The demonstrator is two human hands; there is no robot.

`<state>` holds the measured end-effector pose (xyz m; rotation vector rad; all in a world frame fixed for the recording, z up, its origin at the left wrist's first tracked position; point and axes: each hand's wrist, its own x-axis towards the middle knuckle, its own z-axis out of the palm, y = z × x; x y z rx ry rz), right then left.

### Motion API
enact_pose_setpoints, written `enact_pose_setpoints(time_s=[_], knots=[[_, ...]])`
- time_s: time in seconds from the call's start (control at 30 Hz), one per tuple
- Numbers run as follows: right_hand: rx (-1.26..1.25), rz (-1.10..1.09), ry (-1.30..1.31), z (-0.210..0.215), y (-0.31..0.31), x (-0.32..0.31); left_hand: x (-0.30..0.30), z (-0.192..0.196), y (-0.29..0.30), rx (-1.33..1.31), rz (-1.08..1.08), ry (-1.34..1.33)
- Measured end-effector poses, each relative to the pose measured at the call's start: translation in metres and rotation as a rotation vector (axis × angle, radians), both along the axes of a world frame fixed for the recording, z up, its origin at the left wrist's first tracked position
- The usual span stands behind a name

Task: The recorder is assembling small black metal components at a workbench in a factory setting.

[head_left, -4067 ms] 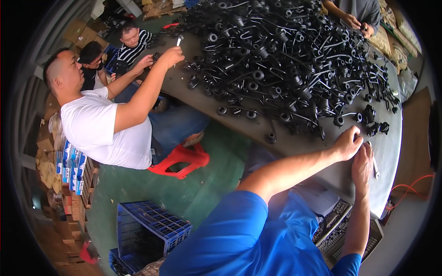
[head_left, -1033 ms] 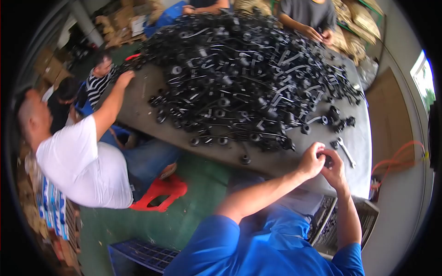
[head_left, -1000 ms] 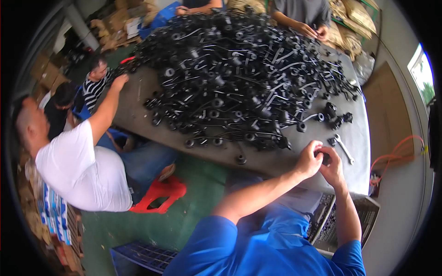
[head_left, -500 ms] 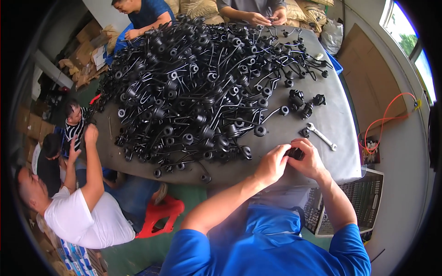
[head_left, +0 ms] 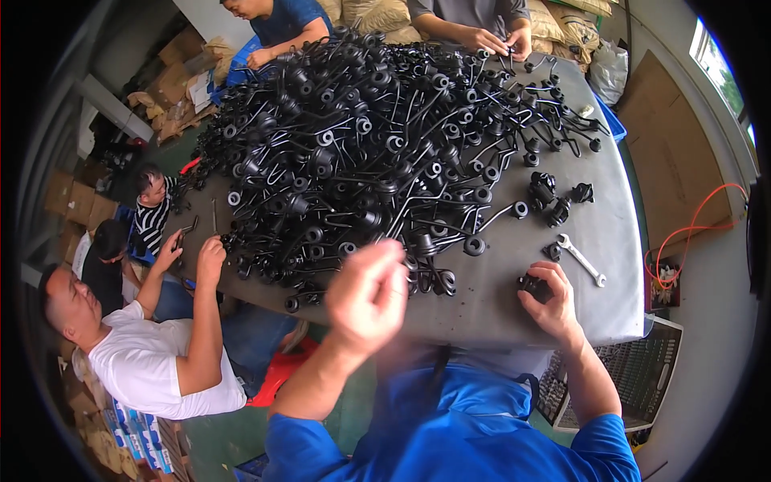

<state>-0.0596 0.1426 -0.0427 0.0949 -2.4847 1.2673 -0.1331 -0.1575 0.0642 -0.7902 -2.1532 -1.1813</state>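
Note:
My left hand (head_left: 365,301) is raised over the near edge of a heap of black bent metal rods with round bushings (head_left: 361,177). Motion smears its fingers, and anything inside them is hidden. At the right, my right hand (head_left: 552,304) curls its thumb and fingers round a small black ribbed part (head_left: 530,283) low over the grey tabletop. Just beyond that hand lie an open-ended wrench (head_left: 583,261) and a small black clip-like piece (head_left: 552,251). A little farther off is a cluster of black rubber pieces (head_left: 554,201).
The heap covers most of the grey table (head_left: 618,241). A person in a white shirt (head_left: 161,353) works at the left, and two more across the far side. A grey plastic crate (head_left: 642,377) stands below the table's right corner; an orange hose (head_left: 683,229) hangs by the wall.
My left hand has left the right one and swung left to the heap. My right hand keeps the black part, now held alone. The view has shifted slightly.

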Motion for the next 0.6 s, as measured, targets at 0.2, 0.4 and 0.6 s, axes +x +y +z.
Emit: enact_pose_setpoints(time_s=[0.2, 0.4, 0.6], knots=[[-0.031, -0.006, 0.003, -0.002, -0.001, 0.001, -0.039, -0.022, -0.081, 0.217, 0.360, -0.234], [-0.049, -0.025, -0.012, -0.003, -0.003, 0.000, -0.037, -0.030, -0.116, 0.171, 0.452, -0.191], [-0.026, -0.023, 0.003, -0.004, -0.002, 0.002, -0.063, -0.017, -0.113, 0.173, 0.418, -0.177]])
